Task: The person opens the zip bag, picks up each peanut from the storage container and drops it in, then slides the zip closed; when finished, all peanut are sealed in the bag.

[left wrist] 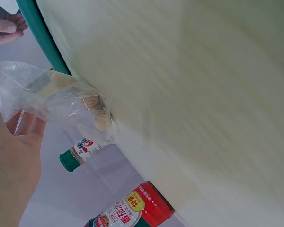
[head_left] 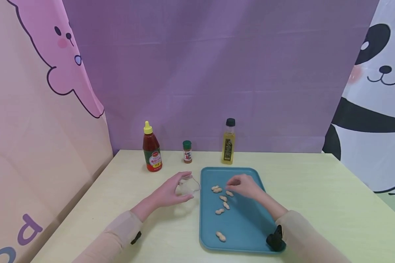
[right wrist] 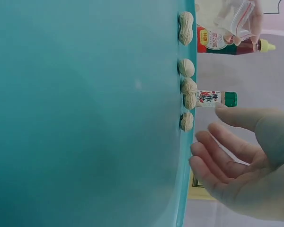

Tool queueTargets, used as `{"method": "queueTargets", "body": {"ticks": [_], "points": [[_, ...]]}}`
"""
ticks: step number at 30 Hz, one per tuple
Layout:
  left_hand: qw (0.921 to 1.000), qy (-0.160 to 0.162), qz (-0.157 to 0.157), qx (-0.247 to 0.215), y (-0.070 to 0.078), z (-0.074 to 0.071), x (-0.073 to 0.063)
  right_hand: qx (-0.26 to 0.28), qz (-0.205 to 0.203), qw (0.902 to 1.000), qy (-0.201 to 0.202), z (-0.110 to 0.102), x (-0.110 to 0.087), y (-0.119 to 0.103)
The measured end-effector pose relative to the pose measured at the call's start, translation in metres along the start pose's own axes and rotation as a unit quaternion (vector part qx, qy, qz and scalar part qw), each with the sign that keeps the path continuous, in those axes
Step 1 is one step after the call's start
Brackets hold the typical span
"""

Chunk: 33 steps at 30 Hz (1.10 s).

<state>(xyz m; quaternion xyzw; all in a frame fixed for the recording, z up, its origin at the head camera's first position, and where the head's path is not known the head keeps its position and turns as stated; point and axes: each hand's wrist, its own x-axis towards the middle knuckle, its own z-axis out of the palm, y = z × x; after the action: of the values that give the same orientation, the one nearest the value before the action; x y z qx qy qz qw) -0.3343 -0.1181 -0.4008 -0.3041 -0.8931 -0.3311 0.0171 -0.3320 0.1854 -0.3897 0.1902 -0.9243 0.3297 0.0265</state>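
Observation:
My left hand [head_left: 171, 191] holds a clear zip-lock bag [head_left: 188, 185] upright beside the tray's left edge, thumb and fingers around its mouth. In the left wrist view, peanuts [left wrist: 98, 112] show through the plastic at the bottom of the bag. Over the blue tray [head_left: 250, 226] hovers my right hand [head_left: 247, 187], its fingertips above a peanut [head_left: 229, 193]. Seen from the right wrist, its thumb stands apart from the loosely bent fingers, with nothing between them. Several more unshelled peanuts [head_left: 219, 211] lie along the tray's left half, and one peanut [head_left: 221, 236] sits nearer the front.
Behind the tray stands an oil bottle [head_left: 228, 142] with a black cap. A small green-capped spice jar [head_left: 187, 152] and a ketchup bottle [head_left: 153, 151] with a yellow nozzle stand at the table's back left. A purple cloth [head_left: 200, 73] hangs behind the pale table [head_left: 316, 197].

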Motion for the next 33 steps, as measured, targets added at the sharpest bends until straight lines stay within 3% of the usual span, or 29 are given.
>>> {"method": "queueTargets", "body": {"ticks": [11, 33], "points": [[1.0, 0.001, 0.006, 0.002, -0.0007, -0.0003, 0.0001, -0.033, 0.024, 0.9973, -0.062, -0.0006, -0.0042, -0.0019], [0.9999, 0.001, 0.01, 0.002, 0.0008, -0.0008, -0.0004, -0.029, 0.05, 0.9952, -0.078, -0.0013, -0.0032, 0.0009]]}}
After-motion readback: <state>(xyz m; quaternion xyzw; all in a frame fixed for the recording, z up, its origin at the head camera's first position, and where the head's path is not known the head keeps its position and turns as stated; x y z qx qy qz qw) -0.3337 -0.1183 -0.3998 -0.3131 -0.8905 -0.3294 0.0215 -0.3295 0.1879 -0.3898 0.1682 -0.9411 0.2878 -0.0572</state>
